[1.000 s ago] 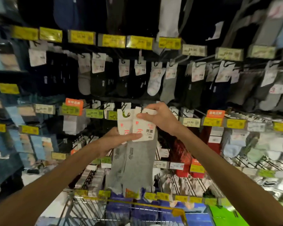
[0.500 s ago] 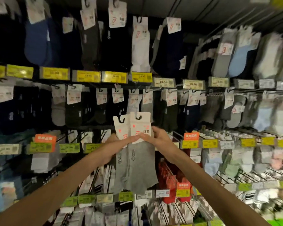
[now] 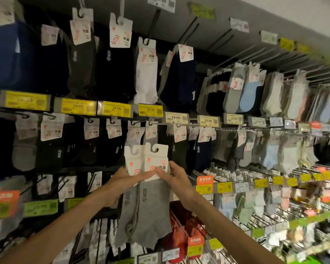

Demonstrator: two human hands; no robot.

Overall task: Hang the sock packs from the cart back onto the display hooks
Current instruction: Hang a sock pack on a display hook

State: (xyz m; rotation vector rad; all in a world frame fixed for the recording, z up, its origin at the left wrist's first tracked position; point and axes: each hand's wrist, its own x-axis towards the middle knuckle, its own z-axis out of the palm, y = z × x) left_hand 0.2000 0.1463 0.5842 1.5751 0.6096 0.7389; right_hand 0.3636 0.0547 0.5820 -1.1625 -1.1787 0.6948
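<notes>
Two grey sock packs [image 3: 145, 212] with white hook-shaped header cards hang side by side between my hands, in front of the display wall. My left hand [image 3: 122, 181] holds the left pack at the bottom of its card, fingers reaching across under both cards. My right hand [image 3: 176, 181] pinches the right pack's card at its lower right edge. The card hooks [image 3: 154, 149] are level with the middle row of hanging socks, just below an empty-looking display hook [image 3: 152, 123]. The cart is out of view.
Rows of sock packs fill the wall on wire hooks: dark and white pairs [image 3: 145, 73] above, grey and black at hand height, pastel pairs [image 3: 250, 96] to the right. Yellow price tags [image 3: 114, 109] line each rail. Red packs [image 3: 191, 231] hang lower right.
My view has tilted upward, so the cart has dropped out of sight and a higher row of socks shows. Both hands have kept hold of the two grey packs and lifted them slightly.
</notes>
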